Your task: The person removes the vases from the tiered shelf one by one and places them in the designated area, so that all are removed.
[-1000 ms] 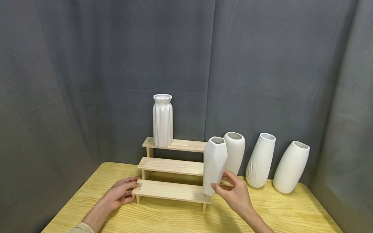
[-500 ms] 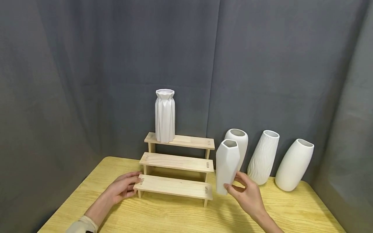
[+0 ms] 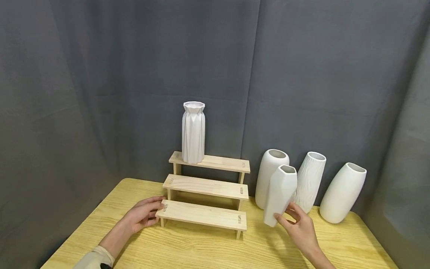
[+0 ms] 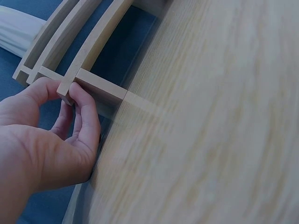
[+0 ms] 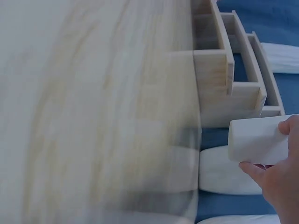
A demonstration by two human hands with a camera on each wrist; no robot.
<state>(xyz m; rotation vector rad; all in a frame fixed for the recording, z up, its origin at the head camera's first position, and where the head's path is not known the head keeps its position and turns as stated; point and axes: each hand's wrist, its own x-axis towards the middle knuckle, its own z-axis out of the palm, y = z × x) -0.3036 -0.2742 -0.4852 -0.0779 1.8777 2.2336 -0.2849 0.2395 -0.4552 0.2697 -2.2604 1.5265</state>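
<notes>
My right hand (image 3: 299, 228) grips a white faceted vase (image 3: 279, 196) low on its body, thumb on the near side. The vase tilts to the right and looks raised off the table. In the right wrist view its base end (image 5: 257, 140) shows beside the stand. With my left hand (image 3: 142, 215) I pinch the left end of the lowest step of a three-step wooden stand (image 3: 201, 215); in the left wrist view, thumb and fingers (image 4: 86, 105) close round that end. A white pleated vase (image 3: 193, 134) stands upright on the top step, toward its left.
Behind the held vase stand a smooth rounded vase (image 3: 268, 175) and a vase with a rippled surface (image 3: 310, 179), partly hidden. Farther right is a slanted smooth vase (image 3: 342, 192). A grey curtain (image 3: 161, 56) hangs close behind the wooden table (image 3: 188, 250).
My right hand has carried the faceted vase rightward, away from the stand's right end, and it now tilts more to the right. My left hand stays on the lowest step. The view has shifted slightly.
</notes>
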